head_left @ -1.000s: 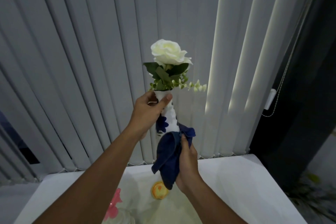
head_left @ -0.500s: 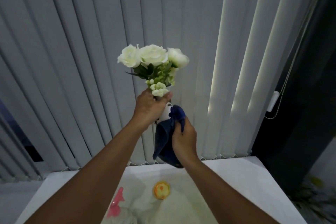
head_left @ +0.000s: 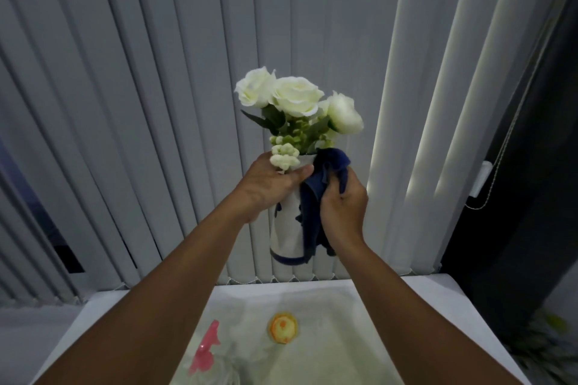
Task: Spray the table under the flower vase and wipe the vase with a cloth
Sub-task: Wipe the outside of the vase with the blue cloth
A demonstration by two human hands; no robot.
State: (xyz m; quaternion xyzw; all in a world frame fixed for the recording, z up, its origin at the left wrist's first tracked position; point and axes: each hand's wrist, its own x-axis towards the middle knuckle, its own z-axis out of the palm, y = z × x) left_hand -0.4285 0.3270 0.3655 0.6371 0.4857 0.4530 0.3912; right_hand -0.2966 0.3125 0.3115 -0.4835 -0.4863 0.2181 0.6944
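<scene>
The vase (head_left: pixel 286 234) is held in the air, well above the counter (head_left: pixel 438 322), so the main risk I see is a drop. Only the left hand (head_left: pixel 269 184) carries it, gripping high near the rim, and a hard rub from the cloth (head_left: pixel 316 197) could turn or slide the smooth body out of that grip. It would fall toward the middle of the counter, where a small yellow object (head_left: pixel 283 327) lies, with the spray bottle (head_left: pixel 208 350) nearer the front edge on the left. Tilting the vase further could also shake the white flowers (head_left: pixel 297 97) loose, and if the counter is wet from spraying, setting the vase down on it could let it skid.

The left fingers (head_left: pixel 300 172) are closed around the vase's neck, the thumb lying across its front just below the flower cluster. The right hand (head_left: pixel 344 206) pinches the bunched dark blue cloth and presses it against the vase's right side, from the rim down toward the lower band. The vase sits between the two hands, touching both, its base free and clear of the counter.
</scene>
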